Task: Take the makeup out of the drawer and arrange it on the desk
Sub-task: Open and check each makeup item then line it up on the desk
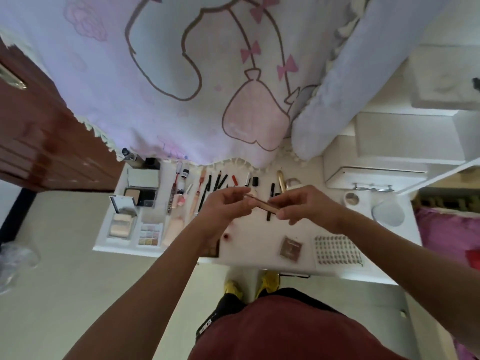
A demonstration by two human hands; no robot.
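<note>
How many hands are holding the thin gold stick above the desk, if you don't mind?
2: the left hand grips the gold stick at its left end, the right hand at its right end.

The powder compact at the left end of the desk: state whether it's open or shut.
Open. The compact shows its beige powder pan beside a dark panel, and its lid is not covering them.

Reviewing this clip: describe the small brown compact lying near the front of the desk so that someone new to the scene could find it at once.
Start at the white desk under the hanging cartoon curtain and look along its near edge. Left of the white sheet covered in rows of small dark shapes lies the square brown compact, closed and flat. It lies alone, apart from the row of pencils and tubes at the back.
</note>
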